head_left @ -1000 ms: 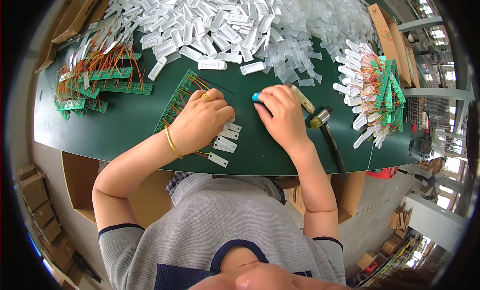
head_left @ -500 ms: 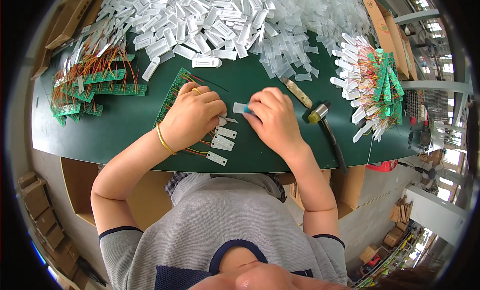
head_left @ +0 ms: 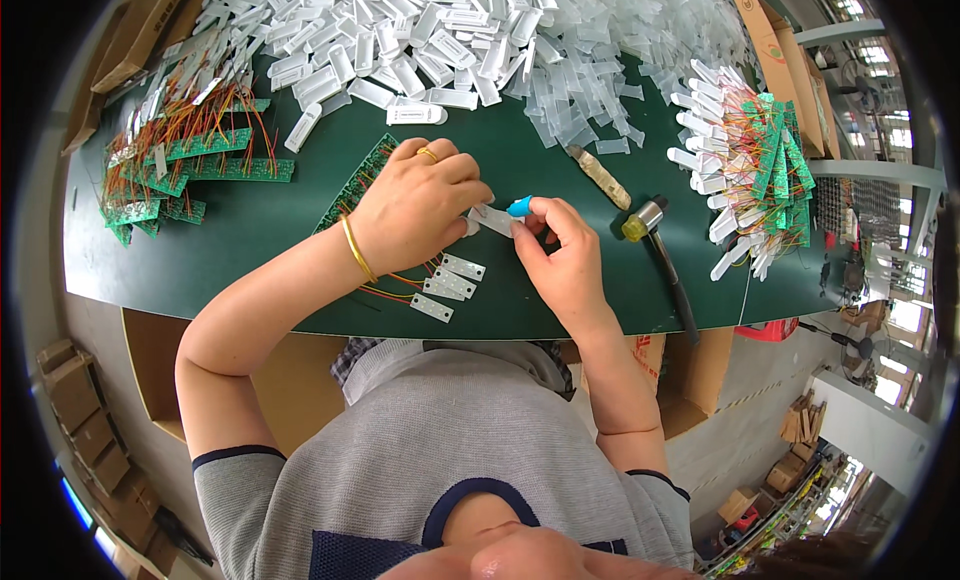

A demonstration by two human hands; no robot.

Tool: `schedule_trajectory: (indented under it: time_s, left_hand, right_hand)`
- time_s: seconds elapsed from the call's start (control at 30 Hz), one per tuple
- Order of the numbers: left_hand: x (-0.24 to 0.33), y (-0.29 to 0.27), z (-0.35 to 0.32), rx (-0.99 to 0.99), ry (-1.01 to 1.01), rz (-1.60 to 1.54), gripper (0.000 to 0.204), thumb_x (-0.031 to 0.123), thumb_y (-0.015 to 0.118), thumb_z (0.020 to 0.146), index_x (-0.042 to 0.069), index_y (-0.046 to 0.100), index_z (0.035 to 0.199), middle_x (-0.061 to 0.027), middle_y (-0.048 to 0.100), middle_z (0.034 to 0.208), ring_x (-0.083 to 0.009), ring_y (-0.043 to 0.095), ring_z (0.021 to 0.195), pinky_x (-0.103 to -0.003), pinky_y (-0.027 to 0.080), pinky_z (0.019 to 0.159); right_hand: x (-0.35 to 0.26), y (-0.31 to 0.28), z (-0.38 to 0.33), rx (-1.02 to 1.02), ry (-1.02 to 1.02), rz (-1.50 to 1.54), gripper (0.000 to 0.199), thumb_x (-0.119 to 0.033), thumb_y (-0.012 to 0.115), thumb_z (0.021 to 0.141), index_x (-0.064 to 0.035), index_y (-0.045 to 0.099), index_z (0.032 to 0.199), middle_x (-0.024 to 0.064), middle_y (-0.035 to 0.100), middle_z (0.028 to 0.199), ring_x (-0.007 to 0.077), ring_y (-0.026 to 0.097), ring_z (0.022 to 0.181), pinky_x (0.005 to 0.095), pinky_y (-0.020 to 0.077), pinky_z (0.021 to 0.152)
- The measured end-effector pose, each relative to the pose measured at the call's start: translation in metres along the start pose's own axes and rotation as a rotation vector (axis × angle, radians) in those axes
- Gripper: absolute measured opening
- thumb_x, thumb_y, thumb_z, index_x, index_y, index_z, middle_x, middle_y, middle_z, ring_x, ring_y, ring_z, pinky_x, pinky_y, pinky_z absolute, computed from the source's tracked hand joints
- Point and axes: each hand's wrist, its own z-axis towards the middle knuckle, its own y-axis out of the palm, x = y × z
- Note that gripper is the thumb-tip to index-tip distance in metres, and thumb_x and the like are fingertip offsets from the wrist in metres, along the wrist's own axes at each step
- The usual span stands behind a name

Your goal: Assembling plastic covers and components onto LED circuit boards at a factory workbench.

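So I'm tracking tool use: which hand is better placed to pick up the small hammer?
Probably the right hand: the hammer lies just to its right on the green mat, while the left hand presses the white strip.

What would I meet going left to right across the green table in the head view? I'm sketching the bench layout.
Green circuit boards with wires → left hand → right hand → small hammer → bundle of boards with white pieces → cardboard box.
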Motion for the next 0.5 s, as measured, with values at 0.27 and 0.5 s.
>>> schedule_trajectory:
  time_s: [0.27, 0.5]
  left_hand:
    - [0.004, 0.007, 0.002, 0.018, -0.052, -0.036, 0.027, 0.011, 0.082, 0.079, 0.011, 0.079, 0.106, -0.0036, 0.072, 0.103, -0.0269, 0.067, 0.104, -0.044, 0.05, 0.097]
    - [0.002, 0.005, 0.005, -0.004, -0.216, -0.049, 0.017, 0.009, 0.082, 0.082, 0.01, 0.08, 0.098, -0.0014, 0.072, 0.101, -0.0269, 0.063, 0.104, -0.044, 0.048, 0.092]
  right_hand:
    - [0.012, -0.001, 0.005, 0.049, -0.377, -0.383, 0.017, -0.009, 0.088, 0.083, -0.0076, 0.079, 0.096, 0.0017, 0.069, 0.105, 0.0261, 0.067, 0.102, 0.0424, 0.0547, 0.085]
    - [0.014, -0.008, 0.001, -0.025, -0.415, -0.409, 0.014, -0.009, 0.086, 0.085, -0.0073, 0.079, 0.096, 0.003, 0.069, 0.104, 0.025, 0.067, 0.099, 0.0409, 0.0544, 0.083]
